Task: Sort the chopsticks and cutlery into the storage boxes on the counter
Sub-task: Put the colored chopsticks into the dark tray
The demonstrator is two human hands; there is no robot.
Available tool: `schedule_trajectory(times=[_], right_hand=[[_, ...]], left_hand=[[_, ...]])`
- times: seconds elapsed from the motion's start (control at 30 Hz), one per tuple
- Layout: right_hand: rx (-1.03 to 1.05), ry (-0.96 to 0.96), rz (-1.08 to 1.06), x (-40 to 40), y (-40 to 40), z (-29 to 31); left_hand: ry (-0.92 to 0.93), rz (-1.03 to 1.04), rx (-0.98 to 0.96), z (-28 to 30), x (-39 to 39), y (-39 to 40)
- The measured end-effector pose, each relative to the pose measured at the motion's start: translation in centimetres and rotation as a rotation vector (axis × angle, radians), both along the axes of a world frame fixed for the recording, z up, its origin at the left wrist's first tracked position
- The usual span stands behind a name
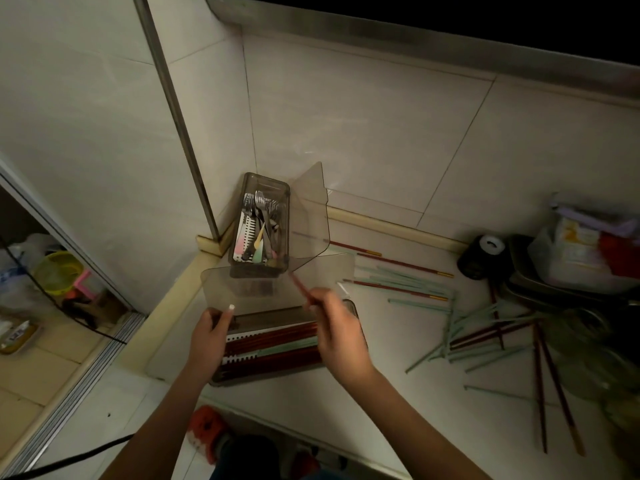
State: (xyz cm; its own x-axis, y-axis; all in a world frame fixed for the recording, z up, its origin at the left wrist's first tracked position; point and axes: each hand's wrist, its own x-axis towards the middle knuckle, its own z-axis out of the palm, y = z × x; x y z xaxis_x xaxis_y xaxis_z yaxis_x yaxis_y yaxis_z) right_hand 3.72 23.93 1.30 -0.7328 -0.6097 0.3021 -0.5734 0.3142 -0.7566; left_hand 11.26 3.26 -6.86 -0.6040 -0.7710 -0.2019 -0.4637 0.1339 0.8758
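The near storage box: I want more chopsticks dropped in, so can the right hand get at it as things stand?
Probably yes. The near storage box has its lid swung up, the left hand at it, and the right hand, pinching a red chopstick, hovers directly above.

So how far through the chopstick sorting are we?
Partway. The far box holds cutlery, and the near box already has red and green chopsticks. The right hand holds a red chopstick over it; the left hand grips its edge. Many loose chopsticks remain on the counter.

Hands point(270, 327) hide part of the chopstick box point(277, 372).
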Motion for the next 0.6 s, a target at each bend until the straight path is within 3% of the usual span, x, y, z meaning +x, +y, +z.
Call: schedule_trajectory(times=[0.1, 0.2, 0.6], right_hand=[[0.391, 0.075, 0.152, -0.3, -1.0, -1.5], [0.687, 0.051, 0.140, -0.6, -1.4, -2.8], [0.811, -0.106, 0.051, -1.8, -0.4, -4.2]], left_hand=[[-0.004, 0.000, 0.011, 0.0, 0.1, 0.0], [0.009, 0.004, 0.029, -0.1, 0.0, -0.1], [0.081, 0.058, 0.229, 0.1, 0.1, 0.0]])
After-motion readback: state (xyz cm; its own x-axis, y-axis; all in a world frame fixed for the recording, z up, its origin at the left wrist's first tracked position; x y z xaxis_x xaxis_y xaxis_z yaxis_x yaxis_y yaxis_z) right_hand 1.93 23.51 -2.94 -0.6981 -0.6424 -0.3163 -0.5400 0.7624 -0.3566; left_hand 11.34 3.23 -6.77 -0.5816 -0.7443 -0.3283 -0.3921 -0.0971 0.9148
